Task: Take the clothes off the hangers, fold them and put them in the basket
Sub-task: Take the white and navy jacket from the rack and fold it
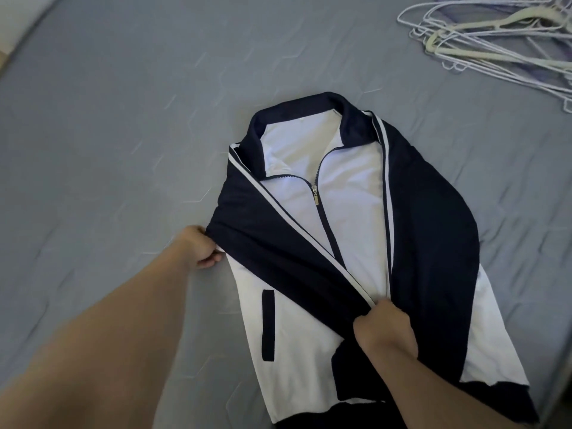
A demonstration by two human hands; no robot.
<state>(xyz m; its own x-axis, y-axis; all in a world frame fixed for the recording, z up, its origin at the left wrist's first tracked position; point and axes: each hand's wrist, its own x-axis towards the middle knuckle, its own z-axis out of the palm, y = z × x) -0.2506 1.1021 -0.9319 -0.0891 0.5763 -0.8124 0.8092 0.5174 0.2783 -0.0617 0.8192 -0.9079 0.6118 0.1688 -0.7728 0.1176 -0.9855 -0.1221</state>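
The jacket (349, 218) lies front-up on the bed (123, 119), its long axis running from far collar to near hem, with both navy sleeves crossed over the white front. The left hand (201, 247) pinches the fold at the jacket's left edge with curled fingers. The right hand (383, 328), nearer the hem, grips the diagonal sleeve (278, 252) end at centre. No basket is in view; bare hangers (483, 38) lie far right.

Grey-blue fabric bed sheet (123, 119) fills nearly the whole view. It lies flat, with a faint hexagon line pattern and soft creases at right and lower left. Pale beige blurred strip (28, 13) beyond its top-left edge, cannot tell what. Dark grey band (565, 407) along its bottom-right edge.
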